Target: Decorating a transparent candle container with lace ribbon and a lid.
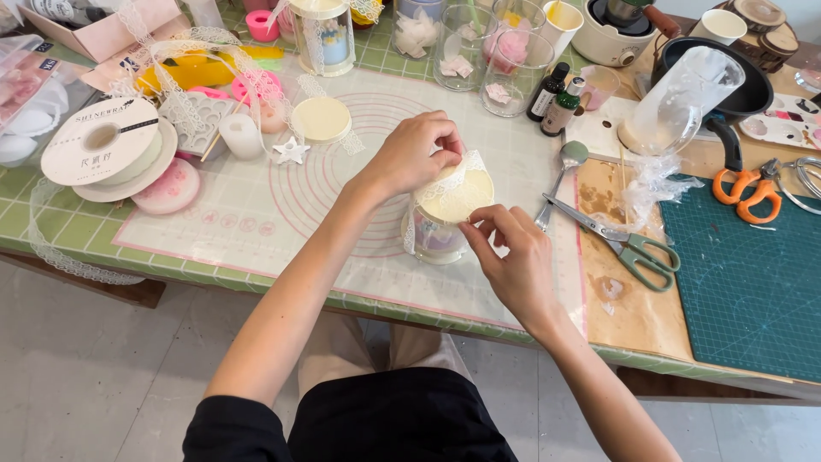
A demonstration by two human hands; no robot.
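Head view of a craft table. A small glass jar candle (440,224) with a cream top stands upright near the middle of a translucent work mat (256,205) printed with pink rings. The left hand (412,152) pinches a strip of white lace ribbon (453,175) against the jar's upper rim, fingers closed on it; the right hand (511,257) meets the jar from the near side, thumb and forefinger closed on the ribbon's lower edge. As a judgement, the wrapping is partway: lace lies over the top and one side of the jar, is held only by fingers, and no tie or cut end can be seen. Green-handled scissors (623,241) and a metal spoon (564,171) lie just to the right of the jar, blades pointing toward it. To the left sit a ribbon spool (101,142), a short white candle (239,135), a star-shaped piece (291,151) and a round cream lid (321,119), well apart from the hands. Open mat remains in front and to the left of the jar; the table's near edge (256,287) runs close below the right wrist, and glass jars (462,51) crowd the far side.
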